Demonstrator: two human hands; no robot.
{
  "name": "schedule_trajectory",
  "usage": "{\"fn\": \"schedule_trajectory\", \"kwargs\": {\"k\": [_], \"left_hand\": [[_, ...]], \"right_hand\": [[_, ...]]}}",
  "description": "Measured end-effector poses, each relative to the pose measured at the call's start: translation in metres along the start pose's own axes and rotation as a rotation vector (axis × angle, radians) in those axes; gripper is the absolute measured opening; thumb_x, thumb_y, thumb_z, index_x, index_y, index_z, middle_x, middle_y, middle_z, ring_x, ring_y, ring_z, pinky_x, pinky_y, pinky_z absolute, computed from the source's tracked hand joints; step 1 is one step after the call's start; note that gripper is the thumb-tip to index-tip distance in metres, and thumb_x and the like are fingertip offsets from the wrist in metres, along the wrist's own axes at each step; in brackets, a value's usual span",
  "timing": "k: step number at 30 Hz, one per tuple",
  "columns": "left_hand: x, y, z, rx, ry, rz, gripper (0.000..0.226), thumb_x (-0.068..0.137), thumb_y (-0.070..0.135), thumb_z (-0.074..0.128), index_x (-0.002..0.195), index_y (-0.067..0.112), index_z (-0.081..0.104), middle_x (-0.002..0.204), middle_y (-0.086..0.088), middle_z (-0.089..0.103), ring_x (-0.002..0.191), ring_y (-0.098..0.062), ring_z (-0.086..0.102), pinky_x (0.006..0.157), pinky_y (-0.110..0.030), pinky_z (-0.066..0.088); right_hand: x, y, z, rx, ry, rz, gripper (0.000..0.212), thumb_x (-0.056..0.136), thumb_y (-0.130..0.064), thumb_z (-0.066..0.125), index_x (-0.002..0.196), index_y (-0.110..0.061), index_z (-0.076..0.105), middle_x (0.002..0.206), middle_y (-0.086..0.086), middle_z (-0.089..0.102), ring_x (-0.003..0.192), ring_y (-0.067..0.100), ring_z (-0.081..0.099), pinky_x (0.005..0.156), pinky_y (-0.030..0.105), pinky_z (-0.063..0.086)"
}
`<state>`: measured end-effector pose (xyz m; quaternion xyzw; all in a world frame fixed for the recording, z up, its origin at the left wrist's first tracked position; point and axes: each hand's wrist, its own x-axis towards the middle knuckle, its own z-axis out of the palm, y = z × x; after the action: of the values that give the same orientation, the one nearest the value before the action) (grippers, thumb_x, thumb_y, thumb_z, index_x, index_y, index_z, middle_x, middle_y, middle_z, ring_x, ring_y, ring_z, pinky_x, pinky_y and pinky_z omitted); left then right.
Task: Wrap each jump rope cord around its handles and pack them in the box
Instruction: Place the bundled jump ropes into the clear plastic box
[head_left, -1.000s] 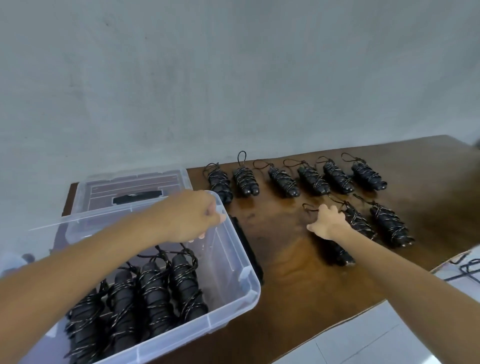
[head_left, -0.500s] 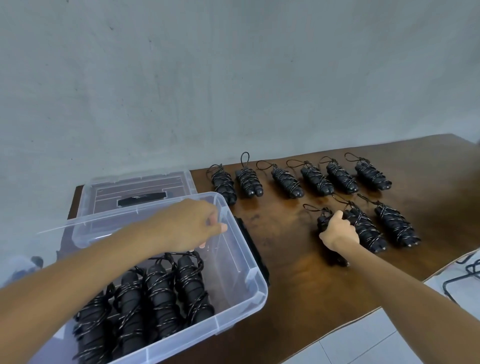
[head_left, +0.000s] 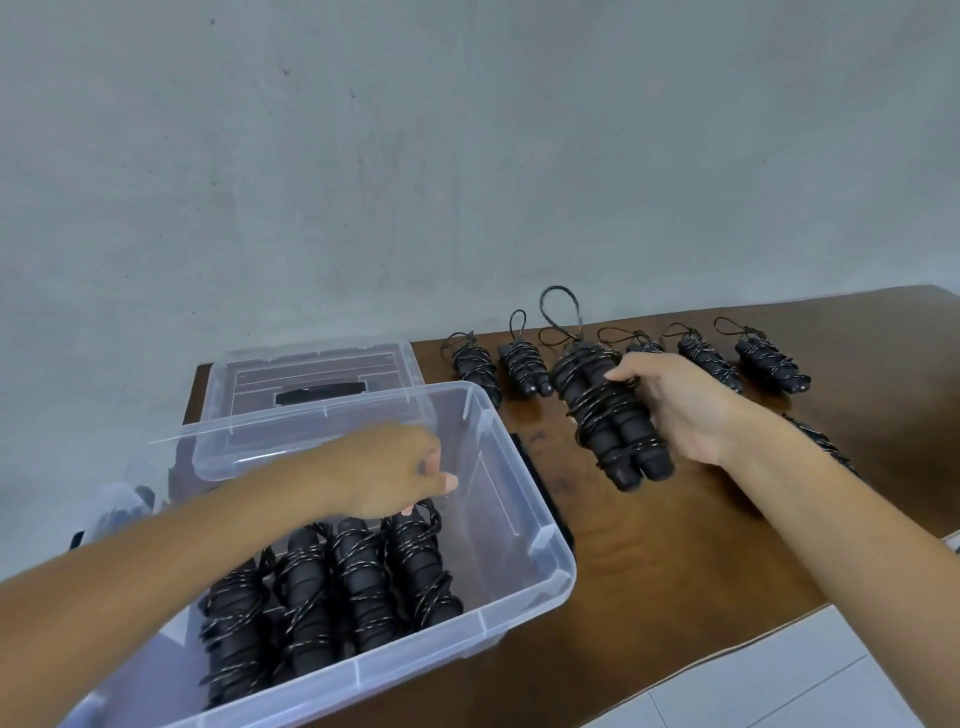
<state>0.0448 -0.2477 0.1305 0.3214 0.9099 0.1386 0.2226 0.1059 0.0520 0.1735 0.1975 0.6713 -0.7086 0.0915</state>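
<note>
My right hand (head_left: 680, 410) grips a wrapped jump rope bundle (head_left: 602, 415), two black handles bound with speckled cord, held in the air over the table to the right of the box. The clear plastic box (head_left: 545, 525) stands at the front left and holds several wrapped bundles (head_left: 358, 582) lying side by side. My left hand (head_left: 395, 467) hovers over the box's inside with curled fingers and nothing visible in it. More wrapped bundles (head_left: 522, 364) lie in a row at the back of the table, and another (head_left: 821, 441) shows partly behind my right forearm.
The brown wooden table (head_left: 675, 551) ends at the front right, where white floor tiles (head_left: 779, 675) show. The box's clear lid (head_left: 311, 369) lies behind the box against the grey wall. A black strip (head_left: 524, 457) lies beside the box's right wall.
My right hand closed on a bundle from the near row, lifted it off the table and carried it left toward the box. My left hand shifted slightly over the box.
</note>
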Motion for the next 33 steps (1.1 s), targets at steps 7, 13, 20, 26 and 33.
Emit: {"fn": "schedule_trajectory", "kwargs": {"k": [7, 13, 20, 26, 33], "left_hand": [[-0.008, -0.013, 0.018, 0.077, -0.038, 0.071, 0.032, 0.106, 0.044, 0.056, 0.111, 0.015, 0.067, 0.111, 0.0, 0.067, 0.101, -0.02, 0.062, 0.09, -0.033, 0.05], [-0.007, -0.028, 0.045, 0.283, -0.174, 0.233, 0.047, 0.109, 0.035, 0.048, 0.154, 0.023, 0.044, 0.152, -0.003, 0.044, 0.143, -0.024, 0.035, 0.118, -0.036, 0.028], [-0.001, -0.025, 0.072, 0.529, -0.236, 0.406, 0.058, 0.109, 0.057, 0.035, 0.161, 0.03, 0.032, 0.168, -0.001, 0.027, 0.156, -0.023, 0.017, 0.126, -0.049, 0.015], [0.007, -0.037, 0.08, 0.661, -0.285, 0.448, 0.069, 0.105, 0.062, 0.039, 0.165, 0.035, 0.018, 0.173, 0.002, 0.01, 0.158, -0.031, 0.007, 0.119, -0.073, 0.017], [0.004, -0.079, 0.103, 0.587, 0.011, 0.634, 0.076, 0.1, 0.071, 0.016, 0.16, 0.027, 0.032, 0.16, -0.004, 0.041, 0.144, -0.036, 0.031, 0.109, -0.066, 0.035]], "right_hand": [[-0.044, -0.018, 0.056, -0.077, -0.218, 0.029, 0.047, 0.085, -0.035, 0.068, 0.121, -0.004, 0.069, 0.111, 0.026, 0.071, 0.093, 0.037, 0.071, 0.069, 0.042, 0.062], [-0.052, -0.016, 0.088, -0.32, -0.362, 0.205, 0.04, 0.091, -0.033, 0.07, 0.119, -0.005, 0.064, 0.109, 0.024, 0.072, 0.095, 0.037, 0.069, 0.078, 0.043, 0.06], [-0.04, -0.005, 0.135, -0.605, -0.219, 0.188, 0.04, 0.09, -0.039, 0.075, 0.112, -0.007, 0.067, 0.097, 0.012, 0.079, 0.086, 0.028, 0.077, 0.079, 0.037, 0.063], [-0.017, 0.013, 0.167, -0.994, -0.047, 0.038, 0.053, 0.089, -0.054, 0.07, 0.112, -0.007, 0.063, 0.097, 0.005, 0.071, 0.085, 0.019, 0.067, 0.076, 0.026, 0.053], [-0.002, 0.042, 0.182, -1.311, -0.036, -0.039, 0.039, 0.104, -0.039, 0.052, 0.097, -0.002, 0.06, 0.073, 0.001, 0.046, 0.063, 0.013, 0.043, 0.057, 0.02, 0.036]]}}
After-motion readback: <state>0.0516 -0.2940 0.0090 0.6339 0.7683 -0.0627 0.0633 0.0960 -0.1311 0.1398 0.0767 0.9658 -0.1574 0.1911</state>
